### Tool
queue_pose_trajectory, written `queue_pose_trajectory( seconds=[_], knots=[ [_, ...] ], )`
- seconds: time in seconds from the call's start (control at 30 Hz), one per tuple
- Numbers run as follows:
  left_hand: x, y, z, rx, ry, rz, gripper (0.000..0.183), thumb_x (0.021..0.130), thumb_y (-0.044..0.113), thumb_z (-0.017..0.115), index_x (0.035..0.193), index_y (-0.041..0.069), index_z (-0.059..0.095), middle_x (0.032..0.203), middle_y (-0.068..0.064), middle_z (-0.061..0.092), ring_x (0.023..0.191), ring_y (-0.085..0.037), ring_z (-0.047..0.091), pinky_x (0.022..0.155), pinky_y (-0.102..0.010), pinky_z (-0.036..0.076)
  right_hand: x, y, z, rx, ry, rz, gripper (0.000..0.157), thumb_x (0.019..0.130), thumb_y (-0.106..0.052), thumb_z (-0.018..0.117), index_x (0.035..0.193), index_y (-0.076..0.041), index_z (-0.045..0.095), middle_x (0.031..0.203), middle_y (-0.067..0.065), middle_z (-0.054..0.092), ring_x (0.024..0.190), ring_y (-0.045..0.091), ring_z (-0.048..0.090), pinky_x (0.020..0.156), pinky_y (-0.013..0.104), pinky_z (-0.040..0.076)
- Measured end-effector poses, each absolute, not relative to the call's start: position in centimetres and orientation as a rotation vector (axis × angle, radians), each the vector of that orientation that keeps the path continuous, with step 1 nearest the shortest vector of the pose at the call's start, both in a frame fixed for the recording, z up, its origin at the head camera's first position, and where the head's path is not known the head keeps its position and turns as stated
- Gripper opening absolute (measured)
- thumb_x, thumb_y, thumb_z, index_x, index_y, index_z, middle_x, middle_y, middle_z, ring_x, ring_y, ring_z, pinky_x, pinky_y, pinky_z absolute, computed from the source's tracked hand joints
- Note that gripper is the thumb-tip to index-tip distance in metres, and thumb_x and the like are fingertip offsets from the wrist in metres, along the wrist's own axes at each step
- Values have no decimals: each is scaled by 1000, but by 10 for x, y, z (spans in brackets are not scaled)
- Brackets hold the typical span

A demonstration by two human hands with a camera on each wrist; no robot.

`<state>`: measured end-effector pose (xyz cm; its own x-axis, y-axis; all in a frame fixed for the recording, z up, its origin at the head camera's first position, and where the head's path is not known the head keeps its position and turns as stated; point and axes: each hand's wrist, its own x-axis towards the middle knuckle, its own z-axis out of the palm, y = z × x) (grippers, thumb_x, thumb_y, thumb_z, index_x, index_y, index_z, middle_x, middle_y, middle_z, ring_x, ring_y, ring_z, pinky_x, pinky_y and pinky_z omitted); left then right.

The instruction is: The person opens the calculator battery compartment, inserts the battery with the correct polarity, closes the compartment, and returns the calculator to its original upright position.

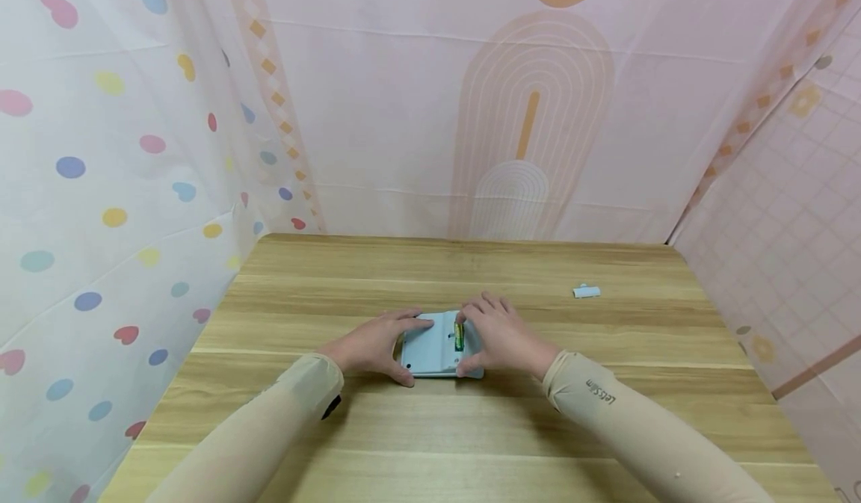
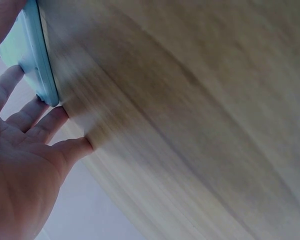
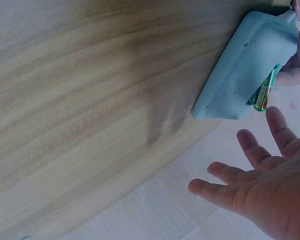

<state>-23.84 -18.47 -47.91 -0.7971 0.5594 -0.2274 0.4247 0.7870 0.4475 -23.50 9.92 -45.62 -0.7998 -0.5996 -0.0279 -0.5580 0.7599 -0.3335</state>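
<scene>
A flat light blue device (image 1: 421, 353), shaped like a desk calculator, lies back side up on the table with its battery compartment uncovered. My left hand (image 1: 377, 344) grips its left side, thumb at the near edge and forefinger over the top. A green and gold battery (image 1: 459, 336) sits at the compartment; in the right wrist view its end (image 3: 261, 100) stands proud of the back. My right hand (image 1: 501, 335) arches over the device's right part. Its forefinger is right at the battery's far end, its thumb by the near edge, and the other fingers are spread.
A small light blue battery cover (image 1: 586, 291) with a tab lies apart at the back right of the wooden table (image 1: 430, 443). Patterned curtains (image 1: 377, 114) hang behind the table and along both sides.
</scene>
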Motion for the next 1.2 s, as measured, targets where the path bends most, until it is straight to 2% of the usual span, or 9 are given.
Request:
queue_pose_trajectory(
  seconds=[0.4, 0.6, 0.8, 0.93, 1.03, 1.2],
  knots=[
    [-240, -184, -479, 763, 2627, 551, 104, 76, 49, 97, 164, 29, 45, 177, -7, 30, 160, -37, 35, 125, -57, 38, -234, 98, -458, -873, 2821, -488, 81, 75, -58, 93, 135, -14, 62, 159, 14, 54, 159, 50, 32, 128, 72, 22],
    [-239, -184, -479, 758, 2626, 562, 104, 76, 49, 97, 164, 29, 45, 177, -7, 30, 160, -38, 34, 126, -57, 38, -234, 96, -459, -838, 2803, -519, 79, 77, -55, 94, 136, -14, 62, 154, 15, 59, 158, 48, 35, 128, 70, 23],
    [-239, -184, -479, 750, 2632, 548, 104, 76, 48, 97, 164, 29, 45, 177, -5, 30, 160, -35, 35, 126, -55, 38, -233, 95, -461, -806, 2765, -625, 78, 77, -49, 96, 135, -10, 61, 147, 16, 63, 154, 47, 41, 127, 66, 29],
    [-239, -183, -479, 741, 2626, 553, 104, 76, 48, 97, 164, 30, 45, 177, -6, 30, 160, -36, 35, 126, -56, 38, -233, 94, -463, -791, 2747, -661, 78, 77, -46, 97, 135, -9, 61, 141, 14, 64, 140, 39, 55, 122, 60, 40],
    [-238, -183, -478, 740, 2623, 559, 103, 76, 48, 97, 164, 30, 45, 177, -7, 31, 160, -36, 36, 126, -56, 38, -233, 94, -464, -789, 2739, -676, 78, 77, -45, 97, 135, -8, 61, 136, 12, 65, 129, 31, 59, 114, 54, 48],
    [-238, -183, -479, 742, 2621, 571, 103, 76, 47, 97, 163, 29, 46, 177, -7, 31, 160, -37, 36, 125, -57, 38, -234, 93, -465, -784, 2735, -700, 78, 77, -43, 98, 136, -8, 61, 138, 12, 66, 130, 31, 60, 114, 53, 48]
  ],
)
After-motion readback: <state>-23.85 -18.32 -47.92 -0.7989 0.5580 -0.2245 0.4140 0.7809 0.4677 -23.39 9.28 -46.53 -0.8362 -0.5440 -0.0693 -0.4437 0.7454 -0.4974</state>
